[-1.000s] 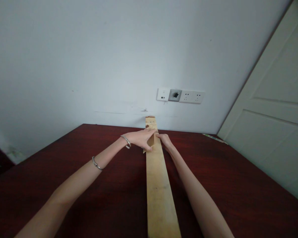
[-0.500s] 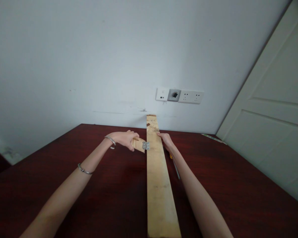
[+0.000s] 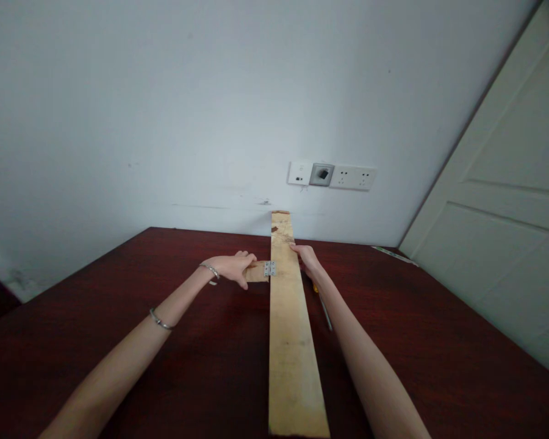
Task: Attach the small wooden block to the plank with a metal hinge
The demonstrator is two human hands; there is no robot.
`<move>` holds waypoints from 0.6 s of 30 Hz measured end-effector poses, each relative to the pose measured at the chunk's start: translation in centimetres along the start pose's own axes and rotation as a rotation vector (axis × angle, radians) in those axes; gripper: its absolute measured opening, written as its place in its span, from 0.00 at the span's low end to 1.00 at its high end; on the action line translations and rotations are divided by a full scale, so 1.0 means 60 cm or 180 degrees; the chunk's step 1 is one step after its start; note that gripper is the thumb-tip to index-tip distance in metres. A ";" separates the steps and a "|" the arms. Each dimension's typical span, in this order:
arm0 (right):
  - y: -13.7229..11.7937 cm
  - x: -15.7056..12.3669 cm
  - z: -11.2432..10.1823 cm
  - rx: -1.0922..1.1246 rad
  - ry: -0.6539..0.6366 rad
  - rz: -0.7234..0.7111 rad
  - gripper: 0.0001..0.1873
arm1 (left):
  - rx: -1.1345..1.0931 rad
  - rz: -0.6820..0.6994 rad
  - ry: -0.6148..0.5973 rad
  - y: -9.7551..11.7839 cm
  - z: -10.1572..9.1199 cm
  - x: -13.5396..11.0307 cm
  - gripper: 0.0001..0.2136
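A long pale wooden board (image 3: 293,341) runs from near me toward the wall. On its left edge a metal hinge (image 3: 269,268) joins it to a short wood block (image 3: 256,272). My left hand (image 3: 235,268) grips the block's outer end, thumb on the near side and fingers over the far side. My right hand (image 3: 306,259) holds the board's right edge, thumb on top; its other fingers are mostly hidden. Beside my right wrist lies a screwdriver (image 3: 324,308) with a yellow handle, partly covered by the forearm.
The dark red tabletop (image 3: 187,378) meets a white wall (image 3: 210,122). Sockets and switch plates (image 3: 332,175) sit on the wall past the board's far end. A white panelled door (image 3: 498,244) stands at the right, with a thin strip (image 3: 393,255) on the table near it.
My left hand has lowered the short block on its hinge, so it now lies flatter and more in line with the hinge. My right hand stays on the board.
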State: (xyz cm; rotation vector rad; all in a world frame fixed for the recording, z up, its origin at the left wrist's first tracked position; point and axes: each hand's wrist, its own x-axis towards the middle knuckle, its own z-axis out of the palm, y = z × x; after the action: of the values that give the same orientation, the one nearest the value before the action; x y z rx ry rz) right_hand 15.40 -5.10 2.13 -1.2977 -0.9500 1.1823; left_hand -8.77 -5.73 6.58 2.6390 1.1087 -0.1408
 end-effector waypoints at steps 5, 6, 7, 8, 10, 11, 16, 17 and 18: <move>0.002 0.002 -0.001 0.0039 -0.0016 0.0017 0.09 | -0.0057 0.0052 0.0042 -0.001 0.011 0.000 0.38; 0.003 0.003 -0.002 0.0044 -0.0022 0.0012 0.09 | -0.0071 0.0066 0.0058 -0.001 0.012 0.001 0.39; 0.003 0.003 -0.002 0.0044 -0.0024 0.0008 0.09 | -0.0084 0.0076 0.0073 -0.001 0.014 0.001 0.40; 0.004 0.004 -0.002 0.0041 -0.0023 0.0004 0.09 | -0.0100 0.0087 0.0078 -0.001 0.015 0.001 0.41; 0.005 0.005 -0.003 0.0032 -0.0018 -0.0010 0.10 | -0.0171 0.0123 0.0064 -0.003 0.018 0.001 0.43; 0.005 0.006 -0.003 0.0027 -0.0022 -0.0020 0.10 | -0.0235 0.0139 0.0059 -0.005 0.018 0.000 0.45; 0.007 0.010 -0.005 -0.0022 -0.0086 -0.0079 0.10 | -0.0811 0.0113 0.0101 -0.030 0.008 0.007 0.48; 0.008 0.010 -0.006 -0.0038 -0.0099 -0.0092 0.11 | -0.1024 0.0156 0.0110 -0.038 0.002 0.013 0.46; 0.008 0.011 -0.007 -0.0057 -0.0112 -0.0109 0.11 | -0.1301 0.0219 0.0159 -0.045 -0.004 0.020 0.42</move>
State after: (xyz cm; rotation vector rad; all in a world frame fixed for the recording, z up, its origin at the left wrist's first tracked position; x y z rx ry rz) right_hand 15.86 -4.58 1.54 -1.2738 -1.0066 1.1760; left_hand -9.83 -3.03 6.02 2.3192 0.9421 0.1514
